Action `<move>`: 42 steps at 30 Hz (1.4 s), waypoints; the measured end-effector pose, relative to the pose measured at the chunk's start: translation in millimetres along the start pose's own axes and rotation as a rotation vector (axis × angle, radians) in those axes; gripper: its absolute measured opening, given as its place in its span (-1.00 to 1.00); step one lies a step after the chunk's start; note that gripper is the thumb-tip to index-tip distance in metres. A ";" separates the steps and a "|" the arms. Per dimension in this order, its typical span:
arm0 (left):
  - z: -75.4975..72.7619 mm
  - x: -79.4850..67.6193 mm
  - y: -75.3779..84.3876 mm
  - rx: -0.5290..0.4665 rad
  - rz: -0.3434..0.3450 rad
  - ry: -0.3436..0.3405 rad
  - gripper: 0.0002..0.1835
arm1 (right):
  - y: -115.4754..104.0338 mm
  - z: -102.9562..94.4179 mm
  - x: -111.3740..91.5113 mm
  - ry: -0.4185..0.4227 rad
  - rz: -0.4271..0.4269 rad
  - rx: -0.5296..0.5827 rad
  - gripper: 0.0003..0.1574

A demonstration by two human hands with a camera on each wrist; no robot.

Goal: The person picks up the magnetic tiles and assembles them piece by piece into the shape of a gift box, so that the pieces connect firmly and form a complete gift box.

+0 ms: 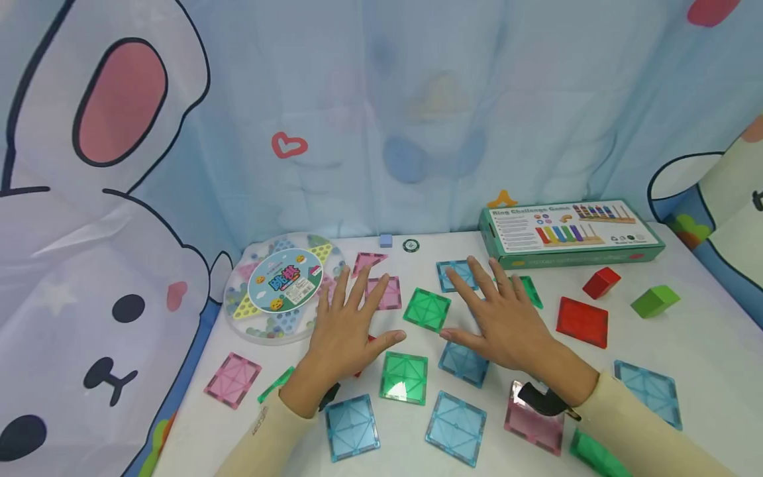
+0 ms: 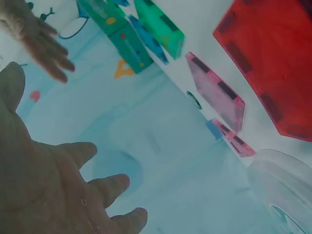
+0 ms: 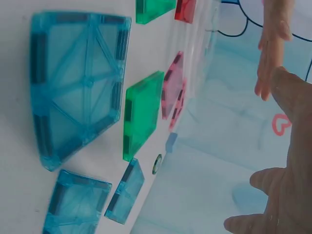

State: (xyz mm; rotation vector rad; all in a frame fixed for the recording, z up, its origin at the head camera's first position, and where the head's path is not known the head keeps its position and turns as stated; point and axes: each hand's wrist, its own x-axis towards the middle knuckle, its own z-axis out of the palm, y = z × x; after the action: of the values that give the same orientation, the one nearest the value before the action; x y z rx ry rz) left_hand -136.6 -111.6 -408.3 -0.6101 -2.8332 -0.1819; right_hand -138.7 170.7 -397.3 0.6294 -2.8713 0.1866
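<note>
Both hands hover over a white table scattered with see-through coloured tiles. My left hand [image 1: 342, 331] has its fingers spread and holds nothing; a red tile [image 2: 278, 63] lies below it, mostly hidden in the head view. My right hand [image 1: 507, 321] is likewise spread and bare, above a blue tile [image 1: 465, 364]. Between the hands lie two green square tiles, one farther back [image 1: 427, 309] and one nearer [image 1: 404, 377]. A pink tile [image 1: 384, 293] sits just beyond the left fingertips, and another blue tile [image 1: 457, 275] is partly behind the right fingers.
A round clear case [image 1: 286, 288] of marbles stands at the back left, a green game box [image 1: 572, 232] at the back right. Near the box are a red block [image 1: 601, 283] and a green block [image 1: 654, 301]. A small blue block [image 1: 386, 240] sits at the back edge.
</note>
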 end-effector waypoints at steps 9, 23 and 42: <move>-16.8 -57.7 2.2 -0.074 0.004 -0.030 -0.01 | -14.1 -6.2 -43.4 -0.100 0.016 0.070 0.22; 2.6 -116.7 -3.0 -0.212 0.023 -0.302 -0.15 | -87.2 21.3 -47.9 -0.145 -0.158 0.170 -0.12; 10.6 -122.9 0.5 -0.227 0.024 -0.306 0.05 | -111.8 51.2 -34.5 -0.230 -0.246 0.220 0.04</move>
State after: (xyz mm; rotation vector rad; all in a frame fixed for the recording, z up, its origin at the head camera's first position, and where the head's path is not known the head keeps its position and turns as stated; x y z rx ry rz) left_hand -29.8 -157.3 -449.9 -0.7779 -3.1224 -0.4460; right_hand -68.8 75.4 -445.5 1.1047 -2.9757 0.4209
